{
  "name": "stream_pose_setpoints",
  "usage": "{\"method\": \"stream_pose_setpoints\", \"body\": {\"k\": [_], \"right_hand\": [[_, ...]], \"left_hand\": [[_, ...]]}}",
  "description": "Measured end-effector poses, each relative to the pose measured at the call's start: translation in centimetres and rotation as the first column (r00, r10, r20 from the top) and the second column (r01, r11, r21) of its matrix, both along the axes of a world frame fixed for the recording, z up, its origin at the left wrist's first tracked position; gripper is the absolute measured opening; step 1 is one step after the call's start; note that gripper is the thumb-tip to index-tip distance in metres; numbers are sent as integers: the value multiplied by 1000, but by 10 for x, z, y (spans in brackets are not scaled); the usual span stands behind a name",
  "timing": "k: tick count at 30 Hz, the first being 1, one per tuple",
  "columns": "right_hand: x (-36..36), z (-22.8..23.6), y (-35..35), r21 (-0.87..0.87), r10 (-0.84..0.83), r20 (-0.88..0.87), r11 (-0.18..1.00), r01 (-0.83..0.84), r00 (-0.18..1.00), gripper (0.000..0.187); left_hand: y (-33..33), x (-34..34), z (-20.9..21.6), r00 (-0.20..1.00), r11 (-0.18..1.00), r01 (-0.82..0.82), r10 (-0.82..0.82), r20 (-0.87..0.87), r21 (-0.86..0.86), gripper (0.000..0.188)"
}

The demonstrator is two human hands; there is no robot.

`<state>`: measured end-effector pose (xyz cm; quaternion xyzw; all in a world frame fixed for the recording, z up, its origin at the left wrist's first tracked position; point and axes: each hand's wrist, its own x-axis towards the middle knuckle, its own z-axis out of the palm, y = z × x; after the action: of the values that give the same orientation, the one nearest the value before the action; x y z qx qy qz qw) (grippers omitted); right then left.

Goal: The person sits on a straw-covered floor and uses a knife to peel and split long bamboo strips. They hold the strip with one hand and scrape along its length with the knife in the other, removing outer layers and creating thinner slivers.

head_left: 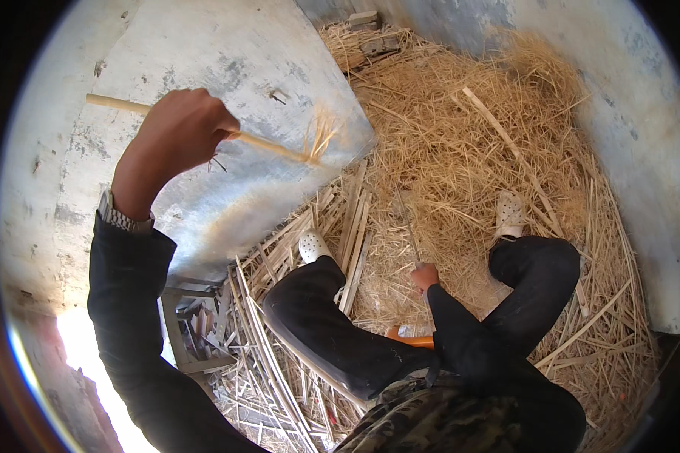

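Note:
Raised at the upper left, my left hand (185,128) is closed round a pale bamboo stick (273,146). The stick slants down to the right, and a tuft of curled shavings (323,134) fans out near its lower end. Between my knees, my right hand (425,278) is closed on a long, thin, dark knife (410,230) whose blade points away from me over the shavings. Its handle is hidden in my fist. Blade and stick are well apart.
A deep heap of shavings (438,128) covers the floor ahead, with split bamboo strips (351,230) beside my left foot. Pale walls (219,53) stand left and right. A wooden frame (175,332) is at lower left. Something orange (412,341) lies between my thighs.

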<state>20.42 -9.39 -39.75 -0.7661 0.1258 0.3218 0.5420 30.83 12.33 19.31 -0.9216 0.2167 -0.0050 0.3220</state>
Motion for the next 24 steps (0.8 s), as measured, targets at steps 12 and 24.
{"method": "stream_pose_setpoints", "body": {"k": [12,24], "right_hand": [[26,137,7,298,-181,217,948,111,959,13],[-3,-8,-7,21,-103,-221,994,111,970,27]], "left_hand": [[-3,40,-10,930,954,300,-292,224,-3,13],[4,23,-10,908,927,375,-373,192,28,11]]}}
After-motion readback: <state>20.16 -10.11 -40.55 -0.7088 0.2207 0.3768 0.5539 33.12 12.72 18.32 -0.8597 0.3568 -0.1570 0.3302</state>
